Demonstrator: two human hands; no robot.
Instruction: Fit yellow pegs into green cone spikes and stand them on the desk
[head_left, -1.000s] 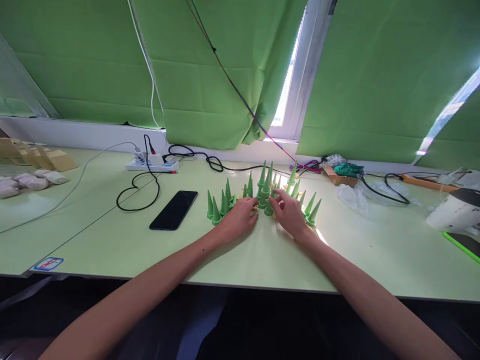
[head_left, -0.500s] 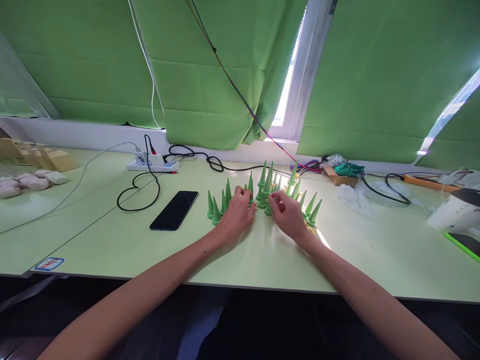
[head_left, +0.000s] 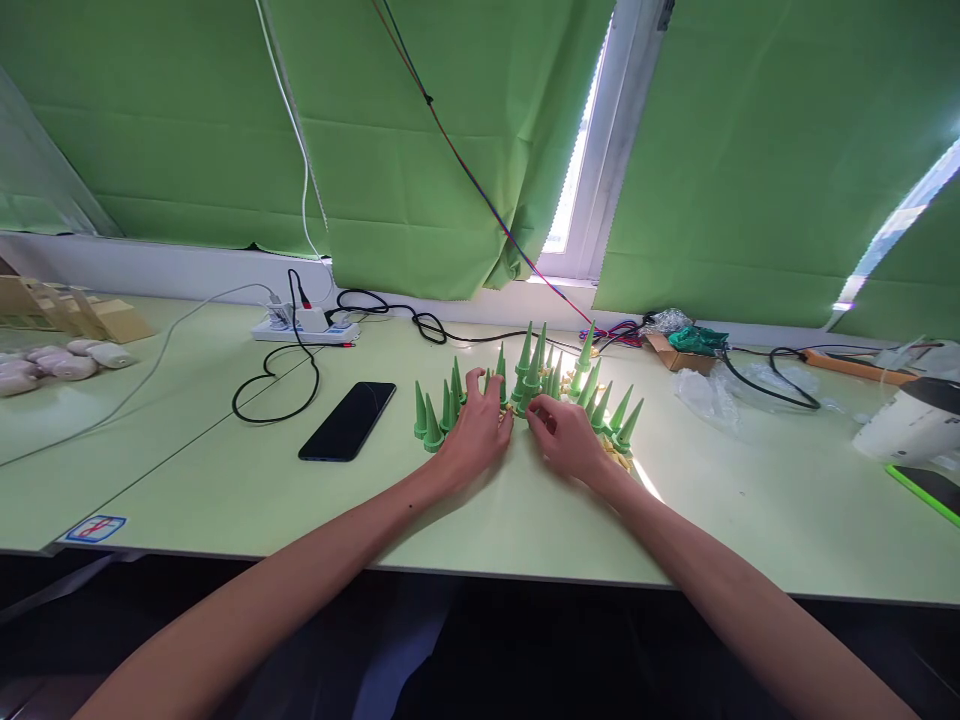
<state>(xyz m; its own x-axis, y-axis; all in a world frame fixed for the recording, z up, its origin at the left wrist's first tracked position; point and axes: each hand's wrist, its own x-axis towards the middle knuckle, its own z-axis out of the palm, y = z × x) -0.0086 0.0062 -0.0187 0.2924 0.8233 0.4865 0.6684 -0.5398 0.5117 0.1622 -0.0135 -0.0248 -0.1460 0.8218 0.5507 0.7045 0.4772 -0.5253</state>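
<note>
Several green cones (head_left: 531,375) stand upright in a cluster on the pale green table (head_left: 420,520), some of them stacked. Small yellowish pieces (head_left: 616,452) lie among and beside them. My left hand (head_left: 478,425) is at the left part of the cluster, its fingers apart and curved around the cones there; no held object shows. My right hand (head_left: 564,432) is at the front of the cluster, fingers pinched together near the middle cones. Whatever is between its fingertips is too small or hidden to name.
A black phone (head_left: 348,421) lies left of the cones. Behind it are a power strip (head_left: 306,329) and black cables (head_left: 429,325). At the right are a small cardboard box (head_left: 681,354), clear plastic (head_left: 709,398) and a white cylindrical object (head_left: 904,422). Whitish rolls (head_left: 71,364) lie far left.
My right hand has moved slightly left and down, showing more of the cones behind it. The fingers of my left hand have spread a little.
</note>
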